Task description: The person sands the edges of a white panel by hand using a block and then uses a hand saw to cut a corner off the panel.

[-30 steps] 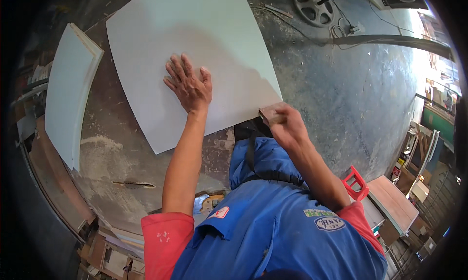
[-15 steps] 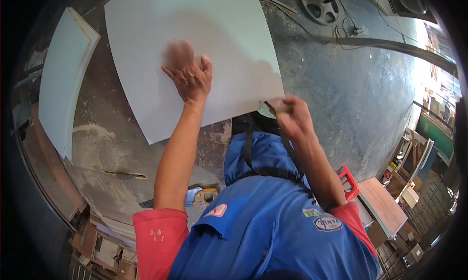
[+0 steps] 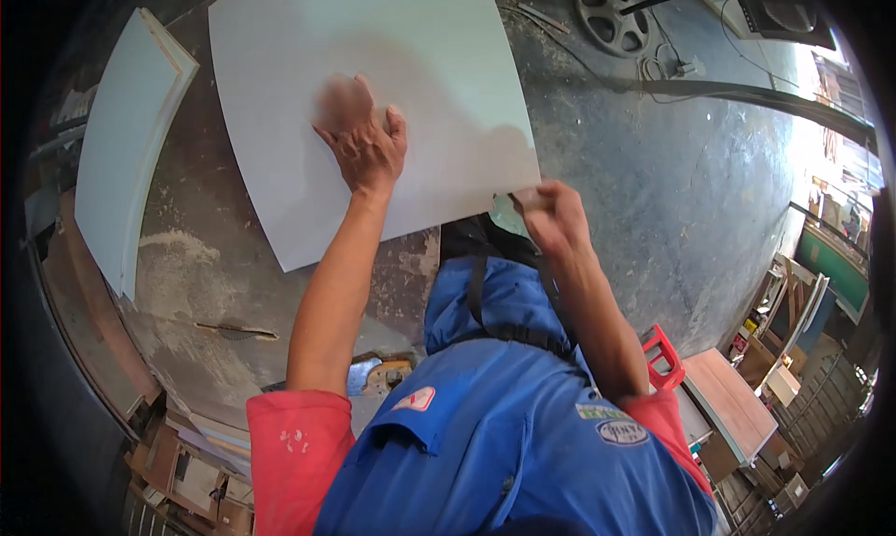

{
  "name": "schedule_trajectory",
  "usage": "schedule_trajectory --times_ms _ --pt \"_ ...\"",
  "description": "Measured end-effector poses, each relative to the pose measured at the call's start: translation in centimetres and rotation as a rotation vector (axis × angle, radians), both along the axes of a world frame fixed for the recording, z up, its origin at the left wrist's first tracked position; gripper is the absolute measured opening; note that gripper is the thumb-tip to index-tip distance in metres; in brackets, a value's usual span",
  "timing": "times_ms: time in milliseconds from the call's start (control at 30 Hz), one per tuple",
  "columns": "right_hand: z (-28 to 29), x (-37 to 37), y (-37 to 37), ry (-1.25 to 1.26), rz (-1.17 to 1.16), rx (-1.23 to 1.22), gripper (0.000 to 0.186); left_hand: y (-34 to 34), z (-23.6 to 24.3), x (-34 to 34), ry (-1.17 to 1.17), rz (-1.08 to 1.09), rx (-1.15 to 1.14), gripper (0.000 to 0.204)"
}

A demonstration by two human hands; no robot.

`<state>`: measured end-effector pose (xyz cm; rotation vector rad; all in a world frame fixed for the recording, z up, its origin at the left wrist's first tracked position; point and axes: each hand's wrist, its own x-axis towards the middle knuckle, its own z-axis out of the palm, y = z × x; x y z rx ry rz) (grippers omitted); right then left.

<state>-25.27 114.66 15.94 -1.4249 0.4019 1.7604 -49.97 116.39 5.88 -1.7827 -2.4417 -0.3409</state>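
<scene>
White panel (image 3: 429, 148) laid on scuffed worktop (image 3: 187, 270), its near-right corner apparently being rubbed.
Left hand (image 3: 362, 144) spread flat; blurred pad (image 3: 529, 200), possibly sandpaper, pinched in right hand (image 3: 558, 223); firm bracing seems called for.

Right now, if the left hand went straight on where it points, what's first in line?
The left hand's way looks free over the pale panel, up to the picture's top edge. Blur there leaves exact heading and height uncertain.

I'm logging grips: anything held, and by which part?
The right hand grips a small brownish piece, shape and material unclear, by its right end; the left hand holds nothing.
</scene>
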Motion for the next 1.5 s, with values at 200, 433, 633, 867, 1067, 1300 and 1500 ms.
schedule_trajectory --times_ms 200,433,633,867,1067,1300,1500 --pt "-4.0 0.3 1.0 -0.026 -0.024 -0.024 0.039 0.9 0.1 0.4 -0.003 -0.010 0.031 0.064" --pt "-1.1 -0.2 -1.3 0.060 0.000 0.112 0.035 0.8 -1.7 2.4 -0.077 0.163 0.090 0.064" --pt "0.3 -0.7 -1.2 0.082 0.057 0.140 0.032 1.2 -0.5 2.8 -0.074 0.155 0.064 0.066" --pt "-3.7 3.6 -4.6 -0.266 0.535 0.042 0.043 1.2 -0.5 3.5 -0.051 0.107 0.037 0.066" --pt "-0.7 3.2 -6.7 -0.314 0.962 0.340 0.064 -2.0 -0.4 4.3 -0.041 0.058 -0.002 0.068" --pt "-3.1 2.9 -7.4 -0.452 1.164 0.557 0.068 -2.1 -0.1 4.9 -0.030 0.044 0.029 0.064" --pt "-3.9 2.4 -7.6 -0.581 1.252 0.596 0.068 -1.9 -0.1 4.8 -0.029 0.049 0.005 0.065"
